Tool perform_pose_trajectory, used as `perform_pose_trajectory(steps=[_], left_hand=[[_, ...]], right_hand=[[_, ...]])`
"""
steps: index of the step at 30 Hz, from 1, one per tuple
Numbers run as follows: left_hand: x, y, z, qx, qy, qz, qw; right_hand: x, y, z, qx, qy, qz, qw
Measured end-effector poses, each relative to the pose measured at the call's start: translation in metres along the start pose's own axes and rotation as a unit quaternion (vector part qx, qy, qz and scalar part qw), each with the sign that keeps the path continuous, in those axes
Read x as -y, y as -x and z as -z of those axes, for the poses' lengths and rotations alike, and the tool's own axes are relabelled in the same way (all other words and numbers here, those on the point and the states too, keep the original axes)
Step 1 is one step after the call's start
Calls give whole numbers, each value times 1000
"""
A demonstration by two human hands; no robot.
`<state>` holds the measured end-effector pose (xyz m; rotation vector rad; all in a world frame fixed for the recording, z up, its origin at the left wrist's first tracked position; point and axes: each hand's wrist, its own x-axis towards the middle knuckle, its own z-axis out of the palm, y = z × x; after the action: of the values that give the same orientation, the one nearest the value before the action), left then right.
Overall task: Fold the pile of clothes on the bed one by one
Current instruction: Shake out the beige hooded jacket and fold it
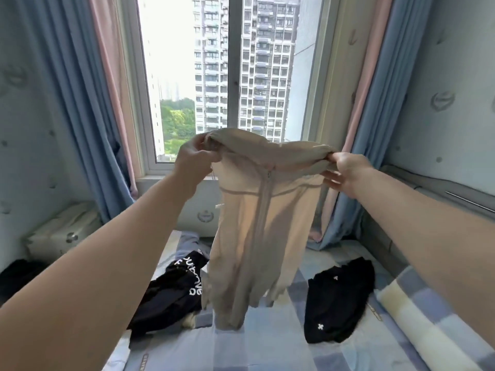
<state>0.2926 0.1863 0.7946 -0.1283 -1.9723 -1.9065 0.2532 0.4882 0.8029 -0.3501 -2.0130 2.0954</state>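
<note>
Bright window [187, 76] across the top centre, tower blocks outside, blue and pink curtains [80, 103] down both sides, checked bed [267, 352] filling the lower frame. Held up at mid-frame against the glass: beige zip jacket [262, 236], front facing the camera, zip closed, hem dangling just above the sheet. Pinched at the upper left corner by left hand [194, 159], fingers curled over bunched cloth; pinched at the upper right corner by right hand [345, 170], thumb on top and fingers underneath. Bunched and rolled along the top edge, so probably hood or collar gathered in rather than spread. Lying at lower left, partly behind the jacket: crumpled black garment with white lettering [171, 295]. Lying at lower right, apart from it: black garment with small white crosses [340, 298], seemingly flatter, perhaps folded already. Pale rolled blanket [417, 317] along the right edge. Seemingly at the shake-out step, with at least 1 item not yet folded. Risks from here: laid down with sleeves twisted out of sight behind, hence a lumpy fold; lowered onto the lettered garment instead of bare sheet, hence 2 items tangled; thin cloth sliding out of a light 2-point pinch.
</note>
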Motion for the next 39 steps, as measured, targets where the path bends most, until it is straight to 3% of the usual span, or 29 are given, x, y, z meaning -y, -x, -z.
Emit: perform_pose_trajectory(steps=[12,20,30,39], left_hand=[[-63,186,-25,-81,-49,-42,995],[-93,243,-56,-85,-79,-50,992],[-54,207,-75,-81,-76,-3,994],[86,80,-88,-55,-65,79,993]], right_hand=[[-3,134,106,111,-3,20,994],[-5,174,161,121,2,35,992],[-26,139,163,121,12,40,992],[-109,8,94,78,49,-5,996]])
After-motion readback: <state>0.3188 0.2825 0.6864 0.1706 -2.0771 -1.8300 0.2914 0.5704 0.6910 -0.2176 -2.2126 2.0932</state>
